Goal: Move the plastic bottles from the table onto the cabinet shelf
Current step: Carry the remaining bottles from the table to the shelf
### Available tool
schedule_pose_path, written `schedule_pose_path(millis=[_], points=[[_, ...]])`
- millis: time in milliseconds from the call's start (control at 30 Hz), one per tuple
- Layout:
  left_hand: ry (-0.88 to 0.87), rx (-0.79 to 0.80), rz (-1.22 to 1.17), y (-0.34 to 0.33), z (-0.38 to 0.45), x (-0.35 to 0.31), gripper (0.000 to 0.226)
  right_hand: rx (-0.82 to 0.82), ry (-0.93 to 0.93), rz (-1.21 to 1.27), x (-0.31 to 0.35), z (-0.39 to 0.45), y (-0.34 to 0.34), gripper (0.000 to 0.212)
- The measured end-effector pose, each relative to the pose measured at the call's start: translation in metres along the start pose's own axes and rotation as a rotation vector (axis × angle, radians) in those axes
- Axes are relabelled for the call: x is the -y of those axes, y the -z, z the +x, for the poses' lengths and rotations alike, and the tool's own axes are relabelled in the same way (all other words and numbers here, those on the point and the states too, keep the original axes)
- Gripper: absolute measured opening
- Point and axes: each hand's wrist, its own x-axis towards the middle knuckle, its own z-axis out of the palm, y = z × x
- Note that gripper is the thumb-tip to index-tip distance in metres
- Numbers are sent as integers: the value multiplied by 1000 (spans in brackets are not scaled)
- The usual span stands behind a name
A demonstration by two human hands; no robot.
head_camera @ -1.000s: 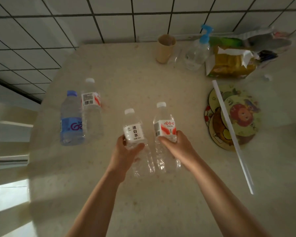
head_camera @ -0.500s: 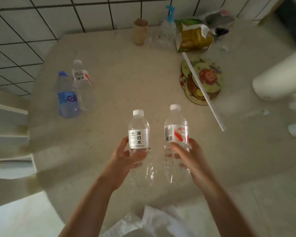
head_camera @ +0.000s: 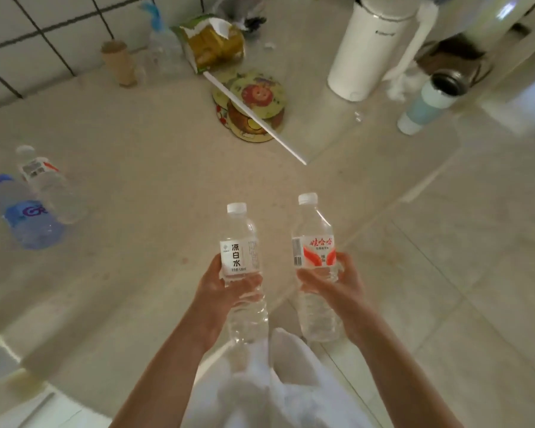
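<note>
Two bottles are up off the table [head_camera: 142, 143] right now, one per hand. The left hand [head_camera: 221, 290] is wrapped around the white-label bottle [head_camera: 243, 267], and the right hand [head_camera: 337, 284] grips the red-label bottle [head_camera: 315, 261], both upright, near the table's near edge. Far left on the table, a blue-label bottle [head_camera: 25, 214] and another clear bottle [head_camera: 48, 183] stand side by side. A white kettle [head_camera: 371, 44] and a blue tumbler [head_camera: 426, 103] sit far right.
</note>
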Motion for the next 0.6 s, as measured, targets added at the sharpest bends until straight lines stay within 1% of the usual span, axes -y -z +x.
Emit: schedule_pose_path(millis=[133,267,333,433,600], points=[[-9,82,157,-55,-1,2,49,-124,-9,94,-22,-26,64,46],[-24,210,323,-130,-12,15,58,-261,-38,200,-54,-55,135,41],[-26,266,382,-173,-20,29,58,-325,-43,255,-72,-73,173,43],[-28,348,462,-235,-37,55,68,-418,-59,340,-102,-99,225,48],[-77,478,596,-325,-73,102,59,-530,-84,480,-156,-145,299,38]])
